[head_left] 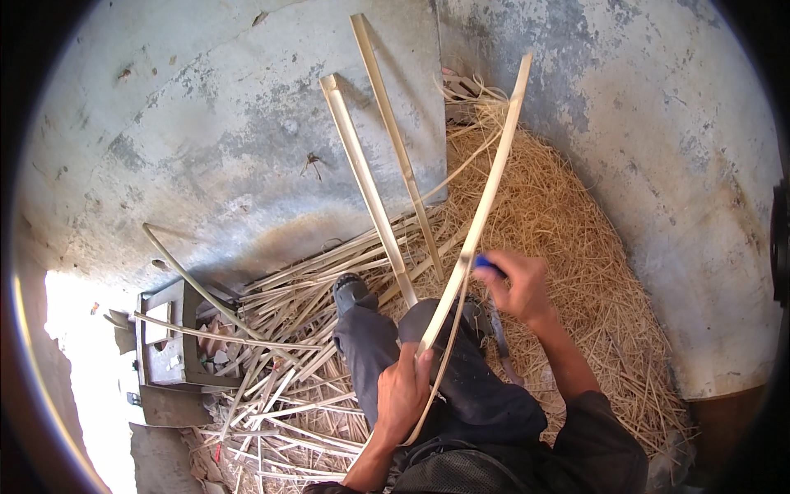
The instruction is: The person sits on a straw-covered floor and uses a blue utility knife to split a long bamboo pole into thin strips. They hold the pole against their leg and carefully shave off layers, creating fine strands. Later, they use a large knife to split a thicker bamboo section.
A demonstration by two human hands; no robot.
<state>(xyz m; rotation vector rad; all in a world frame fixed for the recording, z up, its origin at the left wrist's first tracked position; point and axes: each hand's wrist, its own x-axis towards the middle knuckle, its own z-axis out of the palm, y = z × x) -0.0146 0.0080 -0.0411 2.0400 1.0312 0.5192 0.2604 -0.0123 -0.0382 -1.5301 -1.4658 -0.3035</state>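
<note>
A long pale bamboo strip (492, 185) slants up and away from my lap. My left hand (402, 393) is closed round its lower part, above my thigh. My right hand (516, 287) is closed on a blue-handled tool (489, 265), held against the strip's right edge about midway along. The tool's working end is hidden or too small to make out. A thin sliver (444, 362) runs beside the strip from near the tool, curving down past my left hand.
Two more bamboo strips (362, 169) lean on the grey wall (222, 123) ahead. Split strips (288, 288) litter the floor at left, beside an open metal box (171, 370) with scraps. Fine shavings (576, 280) are heaped on the right. My shod foot (354, 294) rests among the strips.
</note>
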